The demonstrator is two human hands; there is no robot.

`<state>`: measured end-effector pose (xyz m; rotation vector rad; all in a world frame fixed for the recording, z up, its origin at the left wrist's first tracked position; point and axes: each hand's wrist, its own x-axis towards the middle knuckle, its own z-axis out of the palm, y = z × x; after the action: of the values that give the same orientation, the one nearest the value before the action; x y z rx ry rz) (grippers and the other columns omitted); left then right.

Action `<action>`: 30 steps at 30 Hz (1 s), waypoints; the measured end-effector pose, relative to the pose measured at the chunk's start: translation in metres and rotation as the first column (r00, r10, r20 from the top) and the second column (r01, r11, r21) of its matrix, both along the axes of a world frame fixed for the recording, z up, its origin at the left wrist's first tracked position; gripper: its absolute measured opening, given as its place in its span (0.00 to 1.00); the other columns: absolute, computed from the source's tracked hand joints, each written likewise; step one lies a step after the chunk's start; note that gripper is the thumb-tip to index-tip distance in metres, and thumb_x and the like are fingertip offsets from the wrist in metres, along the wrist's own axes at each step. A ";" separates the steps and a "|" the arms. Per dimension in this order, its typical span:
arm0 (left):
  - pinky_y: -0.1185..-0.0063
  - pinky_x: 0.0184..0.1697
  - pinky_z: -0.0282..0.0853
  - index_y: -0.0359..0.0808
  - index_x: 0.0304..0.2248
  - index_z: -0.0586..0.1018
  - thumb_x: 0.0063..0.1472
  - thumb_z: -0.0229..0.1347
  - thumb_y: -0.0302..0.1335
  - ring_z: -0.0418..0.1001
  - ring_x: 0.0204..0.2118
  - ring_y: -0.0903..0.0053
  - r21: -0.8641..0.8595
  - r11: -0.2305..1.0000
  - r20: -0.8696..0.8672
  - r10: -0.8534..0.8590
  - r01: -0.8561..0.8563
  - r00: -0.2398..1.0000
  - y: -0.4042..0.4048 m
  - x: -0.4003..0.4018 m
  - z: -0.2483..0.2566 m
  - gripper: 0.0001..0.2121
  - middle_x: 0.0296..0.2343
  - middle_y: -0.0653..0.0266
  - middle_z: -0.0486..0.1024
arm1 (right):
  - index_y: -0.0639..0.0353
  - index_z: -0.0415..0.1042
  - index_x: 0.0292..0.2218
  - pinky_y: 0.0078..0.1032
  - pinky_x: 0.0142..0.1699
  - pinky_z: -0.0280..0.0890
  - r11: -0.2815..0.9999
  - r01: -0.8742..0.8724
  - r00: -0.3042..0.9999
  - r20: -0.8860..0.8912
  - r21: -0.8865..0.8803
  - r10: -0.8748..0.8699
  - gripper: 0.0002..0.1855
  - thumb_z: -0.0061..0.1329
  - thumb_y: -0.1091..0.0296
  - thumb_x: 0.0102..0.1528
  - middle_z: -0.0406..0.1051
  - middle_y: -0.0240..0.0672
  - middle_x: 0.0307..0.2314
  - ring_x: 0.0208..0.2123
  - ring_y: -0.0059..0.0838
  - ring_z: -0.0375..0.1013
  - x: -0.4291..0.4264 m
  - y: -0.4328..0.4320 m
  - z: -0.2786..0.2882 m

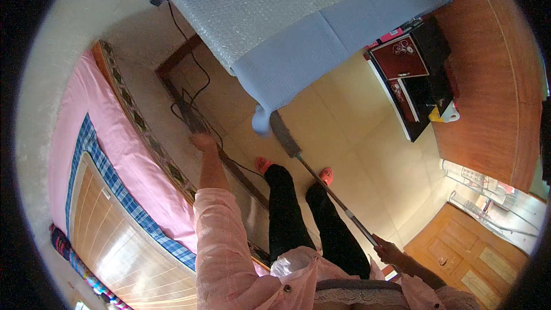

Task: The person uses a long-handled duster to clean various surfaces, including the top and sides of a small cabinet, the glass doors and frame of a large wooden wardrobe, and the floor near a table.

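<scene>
My right hand (387, 249) is closed around the metal pole (340, 200) of a long-handled duster. Its grey, fuzzy head (284, 134) is raised over the tiled floor, beside the hanging corner of a blue-grey cloth (297, 60). That cloth hangs from a surface covered with bubble wrap (275, 13). My left hand (203, 141) is stretched forward near the dark baseboard (241, 174) and a black cable (208, 78). A dark, blurred shape (191, 118) lies just beyond its fingers; whether the hand holds it is unclear.
On the left is a bed with a pink sheet (129, 137) and slatted mat (116, 241). A black and dark red cabinet (400, 58) stands at right, near a brown wooden panel (482, 94). Below are a wire rack (490, 206) and wooden door (465, 245). Cable loops cross the floor near my feet.
</scene>
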<state>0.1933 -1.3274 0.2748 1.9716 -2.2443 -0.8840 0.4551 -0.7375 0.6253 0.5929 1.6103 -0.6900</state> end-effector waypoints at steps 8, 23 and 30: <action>0.70 0.34 0.68 0.25 0.39 0.63 0.55 0.42 0.25 0.67 0.33 0.57 -0.184 0.972 0.116 -0.128 0.148 0.985 -0.005 -0.023 0.022 0.13 0.38 0.44 0.61 | 0.52 0.47 0.53 0.19 0.19 0.58 0.871 -0.492 0.745 -0.513 0.009 0.426 0.26 0.36 0.62 0.53 0.64 0.36 0.15 0.13 0.19 0.61 -0.035 -0.052 -0.095; 0.71 0.44 0.59 0.27 0.45 0.57 0.52 0.49 0.33 0.61 0.41 0.67 0.205 0.654 0.509 -0.707 0.728 0.491 0.042 -0.022 -0.011 0.25 0.39 0.49 0.61 | 0.44 0.42 0.54 0.16 0.16 0.54 0.794 0.527 0.848 0.136 -0.301 -0.512 0.26 0.33 0.60 0.56 0.56 0.28 0.16 0.13 0.15 0.52 -0.093 -0.145 -0.097; 0.74 0.32 0.65 0.27 0.39 0.66 0.52 0.48 0.27 0.64 0.29 0.71 0.614 0.645 -0.365 -0.280 0.455 0.888 0.127 0.115 -0.088 0.15 0.28 0.56 0.66 | 0.40 0.45 0.53 0.18 0.17 0.54 0.675 0.684 0.729 0.294 -0.277 -0.619 0.23 0.31 0.59 0.57 0.56 0.28 0.17 0.13 0.16 0.53 -0.084 -0.158 -0.088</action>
<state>0.3084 -1.2009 0.1868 1.4137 -2.4142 -2.1551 0.3711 -0.8953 0.5372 0.9365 1.0243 -1.4047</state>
